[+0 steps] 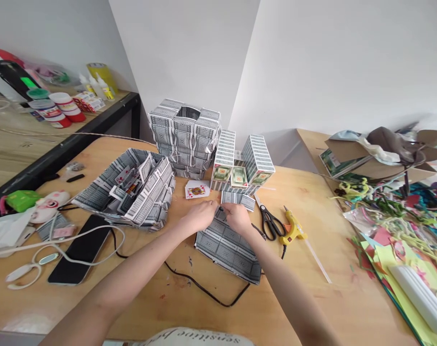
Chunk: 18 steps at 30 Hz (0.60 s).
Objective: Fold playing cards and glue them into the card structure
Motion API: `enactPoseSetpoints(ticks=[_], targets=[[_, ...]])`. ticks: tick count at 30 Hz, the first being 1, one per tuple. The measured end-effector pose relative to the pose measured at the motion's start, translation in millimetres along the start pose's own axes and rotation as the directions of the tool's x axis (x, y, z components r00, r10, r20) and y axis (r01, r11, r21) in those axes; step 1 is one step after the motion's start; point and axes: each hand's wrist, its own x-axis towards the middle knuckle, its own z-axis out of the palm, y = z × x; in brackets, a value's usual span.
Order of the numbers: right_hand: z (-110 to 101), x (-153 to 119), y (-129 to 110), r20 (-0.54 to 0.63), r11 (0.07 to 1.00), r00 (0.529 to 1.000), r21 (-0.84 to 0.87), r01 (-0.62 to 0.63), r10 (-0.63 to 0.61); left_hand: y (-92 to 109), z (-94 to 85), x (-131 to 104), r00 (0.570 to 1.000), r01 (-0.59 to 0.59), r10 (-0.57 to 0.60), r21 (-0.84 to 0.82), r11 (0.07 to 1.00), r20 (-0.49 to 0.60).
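At left, I note a white cable partly covering a black phone. Left hand: fingers bunched, tips obscured. The patterned card panel extends nearward from between both hands. Right hand: similarly bunched; I cannot tell either grip.

Pinching far end of playing-card panel with left hand and right hand, beside black-handled scissors and yellow glue gun on wooden table.
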Motion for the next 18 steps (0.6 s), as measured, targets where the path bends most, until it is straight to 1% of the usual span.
enactPoseSetpoints(ticks=[3, 6, 7, 9, 11, 13, 15, 18], targets=[[0, 0, 0, 0.006, 1.000, 1.000, -0.006, 0.009, -0.008, -1, 0.6, 0, 1.000, -0.009, 0.009, -0.004, 1.000, 0.004], [-2, 0, -2, 0.011, 1.000, 1.000, -0.023, 0.001, 0.000, -4, 5.0, 0, 0.999, -0.044, 0.042, -0.064, 0.997, -0.025], [-2, 0, -2, 0.010, 1.000, 1.000, -0.028, -0.004, 0.004, -5, 7.3, -1, 0.998, -0.037, 0.031, -0.102, 0.994, -0.054], [-4, 0, -3, 0.011, 0.999, 1.000, -0.030, -0.017, 0.017, -5, 12.1, -2, 0.989, 0.014, -0.040, -0.179, 0.984, -0.139], [-6, 0, -5, 0.020, 0.999, 0.999, -0.027, -0.037, 0.038, -4, 15.7, -2, 0.967, 0.042, -0.105, -0.259, 0.965, -0.231], [-7, -1, -6, 0.032, 0.998, 0.998, -0.025, -0.055, 0.056, -3, 17.0, -3, 0.946, 0.048, -0.143, -0.313, 0.949, -0.290], [-9, -2, -7, 0.037, 0.998, 0.998, -0.022, -0.058, 0.059, -2, 15.8, -3, 0.937, 0.063, -0.166, -0.320, 0.945, -0.306], [-10, -3, -7, 0.038, 0.999, 0.998, -0.020, -0.049, 0.050, -2, 11.2, -3, 0.941, 0.087, -0.171, -0.280, 0.956, -0.293]])
